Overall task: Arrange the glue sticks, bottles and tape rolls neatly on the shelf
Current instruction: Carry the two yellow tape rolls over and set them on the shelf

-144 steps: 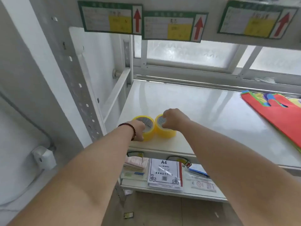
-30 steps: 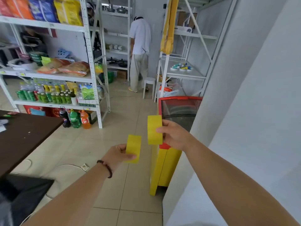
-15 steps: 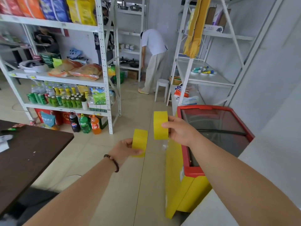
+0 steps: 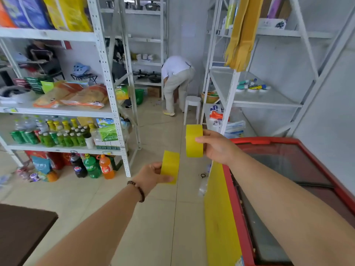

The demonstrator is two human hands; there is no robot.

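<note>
The left hand (image 4: 151,177) pinches one smooth yellow tape roll (image 4: 170,167) edge-on in mid-air; the right hand (image 4: 218,146) grips another glossy roll (image 4: 194,144), near the white metal shelf (image 4: 269,101).

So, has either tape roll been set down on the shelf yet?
No: the left hand grips one yellow tape roll and the right hand grips the other tape roll.

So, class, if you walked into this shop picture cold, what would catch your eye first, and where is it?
Two bright yellow tape rolls stand out mid-frame: the left hand holds the lower roll, the right hand the higher roll. Lower right sits a red-rimmed, yellow-sided chest freezer. Beyond it, a white metal shelf carries small glue sticks and bottles.
</note>
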